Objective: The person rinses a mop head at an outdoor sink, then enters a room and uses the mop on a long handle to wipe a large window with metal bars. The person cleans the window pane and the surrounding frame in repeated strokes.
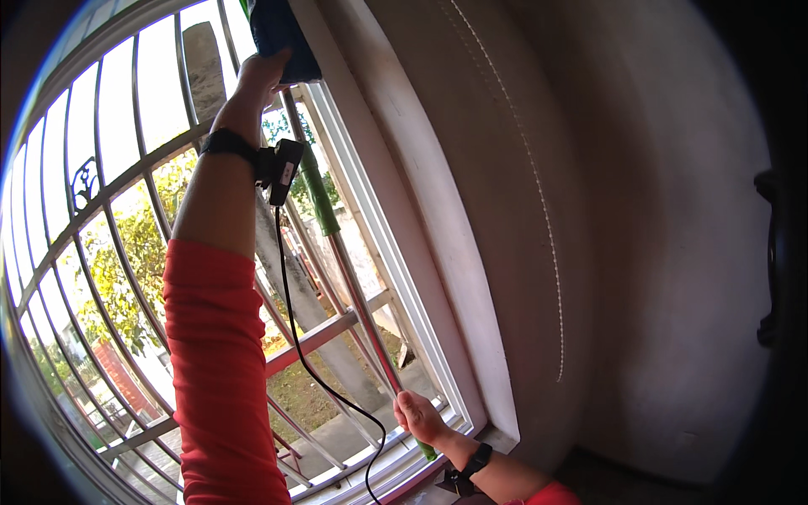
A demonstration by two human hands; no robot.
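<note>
My left hand (264,71) reaches up to the top of the view and grips the lower end of a dark blue cloth pad (284,38). A strip of bright green shows at the pad's left edge. Below, my right hand (418,413) is closed around a shiny metal pole (353,284) near its lower end. The pole slants up toward the pad, with a green grip sleeve (320,196) partway along and a green end (427,450) under my right hand. Where pole and pad meet is hidden behind my left hand.
Metal window bars (139,95) stand close behind my left arm. A white window frame (404,265) runs along the right, next to the wall (663,252). A beaded blind chain (536,183) hangs there. A black cable (297,341) trails from the device (286,172) on my left wrist.
</note>
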